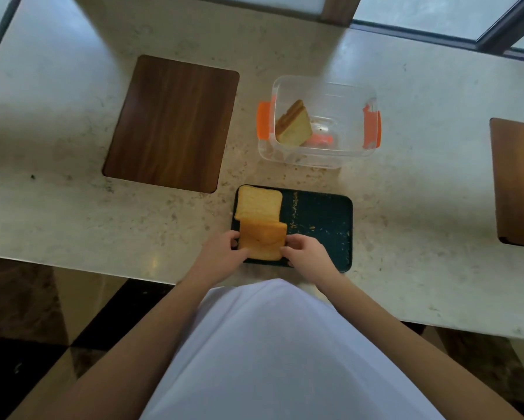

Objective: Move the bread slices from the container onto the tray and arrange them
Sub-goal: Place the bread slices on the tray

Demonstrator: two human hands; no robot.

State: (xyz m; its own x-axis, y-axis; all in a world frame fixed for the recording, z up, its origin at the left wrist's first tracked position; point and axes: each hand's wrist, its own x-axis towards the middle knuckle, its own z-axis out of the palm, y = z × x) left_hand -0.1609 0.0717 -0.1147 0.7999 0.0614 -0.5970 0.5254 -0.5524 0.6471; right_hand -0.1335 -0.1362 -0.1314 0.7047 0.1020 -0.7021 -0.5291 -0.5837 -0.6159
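Observation:
A dark tray [321, 225] lies on the counter right in front of me, with crumbs on its bare right half. One bread slice [258, 204] lies flat at the tray's far left. A second bread slice [262, 241] sits at the near left, overlapping the first. My left hand [224, 253] grips its left edge and my right hand [304, 253] grips its right edge. Behind the tray stands a clear container [324, 86] with orange clips. A few more bread slices [294, 127] lean against its left wall.
A dark wooden board [172, 122] lies on the stone counter to the left of the container. Another wooden board [518, 183] shows at the right edge. The counter's front edge runs just below the tray. Windows line the far side.

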